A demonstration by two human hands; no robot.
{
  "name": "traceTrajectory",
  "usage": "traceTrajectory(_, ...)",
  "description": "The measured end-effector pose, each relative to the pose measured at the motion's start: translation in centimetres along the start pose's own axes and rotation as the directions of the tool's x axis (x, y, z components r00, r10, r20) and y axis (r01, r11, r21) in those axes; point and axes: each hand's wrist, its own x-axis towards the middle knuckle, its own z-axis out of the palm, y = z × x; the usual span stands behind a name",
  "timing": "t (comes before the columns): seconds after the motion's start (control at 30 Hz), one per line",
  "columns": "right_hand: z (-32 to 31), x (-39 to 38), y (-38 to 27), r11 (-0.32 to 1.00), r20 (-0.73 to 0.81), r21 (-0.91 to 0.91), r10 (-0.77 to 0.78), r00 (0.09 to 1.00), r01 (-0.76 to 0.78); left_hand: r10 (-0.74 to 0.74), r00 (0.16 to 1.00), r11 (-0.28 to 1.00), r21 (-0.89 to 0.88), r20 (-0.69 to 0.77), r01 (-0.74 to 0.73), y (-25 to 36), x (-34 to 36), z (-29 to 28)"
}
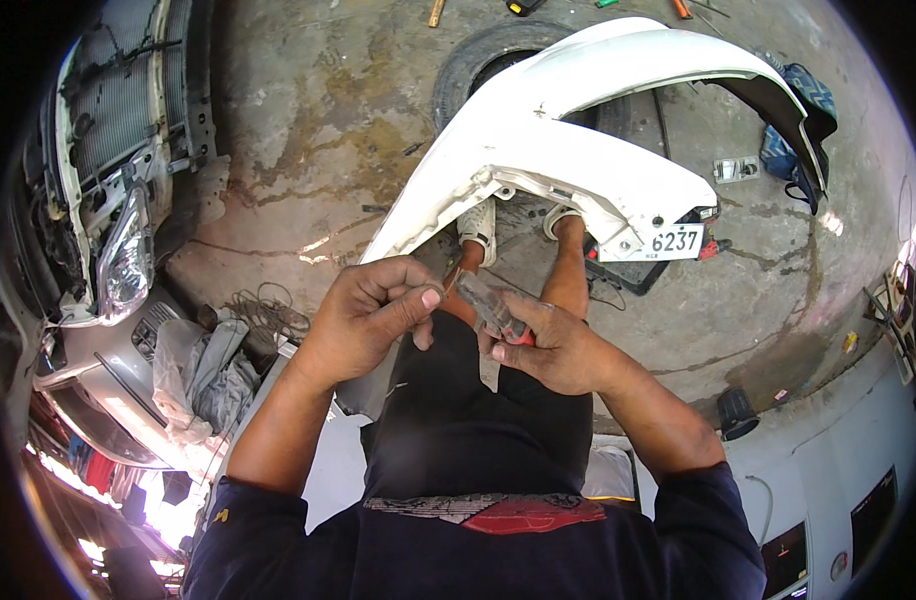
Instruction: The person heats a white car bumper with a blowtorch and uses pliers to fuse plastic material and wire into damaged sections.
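In front of my lap, my left hand (pixel 386 312) is closed, thumb and forefinger pinching something thin, perhaps a wire, too small to make out. Beside it my right hand (pixel 553 345) grips a worn grey hand tool (pixel 483 302) with red parts. A flat pale piece (pixel 489 372) sticks out below those fingers; whether it belongs to the tool I cannot tell. The tool's end points up toward the left fingertips, close to them. Beyond both hands a white car fender (pixel 578 150) with a curved wheel arch stands over my feet.
Behind the fender lies a tyre (pixel 460 75). A licence plate (pixel 653 243) rests by its right lower end. At left are a car's exposed radiator (pixel 128 110), a headlight (pixel 128 255) and crumpled plastic (pixel 213 375). A blue patterned bag (pixel 803 110) lies far right; a black cup-shaped container (pixel 737 412) is nearer.
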Motion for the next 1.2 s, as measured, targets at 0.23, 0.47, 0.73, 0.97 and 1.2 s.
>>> traceTrajectory(0.23, 0.4, 0.0, -0.5, 0.993, -0.056, -0.111, -0.034, 0.998, 0.027, -0.015, 1.0, 1.0, -0.003, 0.007, 0.015, 0.2, -0.2, 0.3)
traceTrajectory(0.47, 1.2, -0.1, -0.9, 0.986, -0.131, -0.149, -0.091, 0.987, 0.071, 0.038, 0.995, 0.998, -0.054, 0.095, -0.033, 0.0, -0.4, 0.3)
traceTrajectory(0.73, 2.7, -0.2, -1.9, 0.982, -0.059, 0.165, 0.099, 0.993, -0.088, 0.046, 0.979, 0.991, -0.135, 0.198, -0.019, -0.9, 0.2, -1.1)
traceTrajectory(0.97, 1.9, 0.8, 0.1, 0.981, -0.071, 0.041, 0.194, 0.978, -0.191, -0.11, 0.994, 0.994, -0.015, 0.017, 0.111, -1.7, 0.4, 0.3)
traceTrajectory(1.2, 1.8, -1.5, 6.0, 0.99, -0.298, -0.134, -0.006, 0.954, -0.036, -0.208, 0.957, 0.978, 0.029, 0.203, 0.207, -3.2, 2.4, 0.6)
